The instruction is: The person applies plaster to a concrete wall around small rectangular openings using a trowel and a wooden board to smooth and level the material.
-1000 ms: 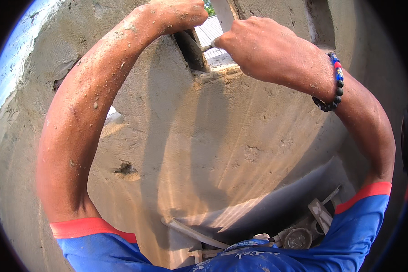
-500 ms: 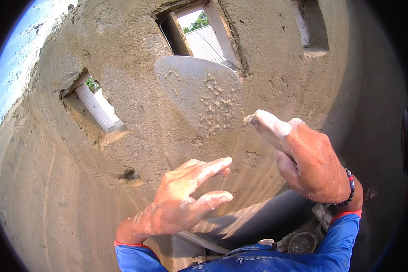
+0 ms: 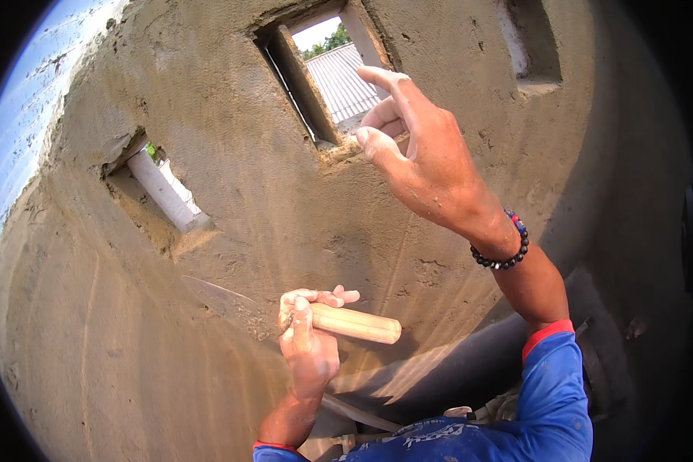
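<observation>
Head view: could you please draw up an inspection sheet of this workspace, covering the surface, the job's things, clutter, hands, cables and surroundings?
Surface: wall, grey-brown and rough, with openings.
Job's things: trowel, wooden handle pointing right, blade left.
Clutter: pale strip low in view, partly hidden.
Hands: left hand grips the trowel; right hand raised, open and empty.
Cables: nothing seen.
Surroundings: corrugated roof and foliage through one opening.

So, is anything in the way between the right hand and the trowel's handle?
Nothing visible blocks the right hand from the free end of the wooden trowel handle. Only the other end, by the blade, is covered: the left hand grips there.
</observation>
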### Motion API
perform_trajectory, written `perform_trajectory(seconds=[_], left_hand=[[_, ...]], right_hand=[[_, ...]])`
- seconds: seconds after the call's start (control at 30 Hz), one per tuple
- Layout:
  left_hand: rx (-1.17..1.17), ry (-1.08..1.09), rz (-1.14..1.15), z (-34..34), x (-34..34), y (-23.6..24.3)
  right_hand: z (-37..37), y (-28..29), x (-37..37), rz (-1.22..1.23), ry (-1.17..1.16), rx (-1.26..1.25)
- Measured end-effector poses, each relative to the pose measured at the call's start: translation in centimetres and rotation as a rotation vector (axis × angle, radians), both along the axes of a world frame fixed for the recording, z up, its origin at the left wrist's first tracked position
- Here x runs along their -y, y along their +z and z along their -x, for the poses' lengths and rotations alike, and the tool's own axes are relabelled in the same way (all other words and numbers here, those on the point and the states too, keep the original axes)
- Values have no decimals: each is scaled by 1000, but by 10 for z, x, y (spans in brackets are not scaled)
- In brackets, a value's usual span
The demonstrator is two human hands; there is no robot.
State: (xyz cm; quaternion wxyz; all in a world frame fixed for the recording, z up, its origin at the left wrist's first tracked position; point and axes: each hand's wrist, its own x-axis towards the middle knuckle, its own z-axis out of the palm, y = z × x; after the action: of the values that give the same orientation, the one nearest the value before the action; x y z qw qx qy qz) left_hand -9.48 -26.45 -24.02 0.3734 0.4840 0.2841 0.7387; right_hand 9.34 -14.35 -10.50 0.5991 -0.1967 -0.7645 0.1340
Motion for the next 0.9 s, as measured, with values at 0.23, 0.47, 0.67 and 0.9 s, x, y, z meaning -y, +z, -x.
perform_trajectory(seconds=[0.23, 0.47, 0.67, 0.9], left_hand=[[-50, 52, -40, 6, 11, -6], [-33, 27, -2, 15, 17, -14], [-80, -2, 12, 22, 21, -18], [-87, 8, 43, 36, 26, -26]], right_hand=[[60, 61, -97, 139, -204, 223], [77, 64, -92, 117, -284, 220], [81, 61, -93, 42, -342, 210], [83, 55, -95, 25, -371, 129]])
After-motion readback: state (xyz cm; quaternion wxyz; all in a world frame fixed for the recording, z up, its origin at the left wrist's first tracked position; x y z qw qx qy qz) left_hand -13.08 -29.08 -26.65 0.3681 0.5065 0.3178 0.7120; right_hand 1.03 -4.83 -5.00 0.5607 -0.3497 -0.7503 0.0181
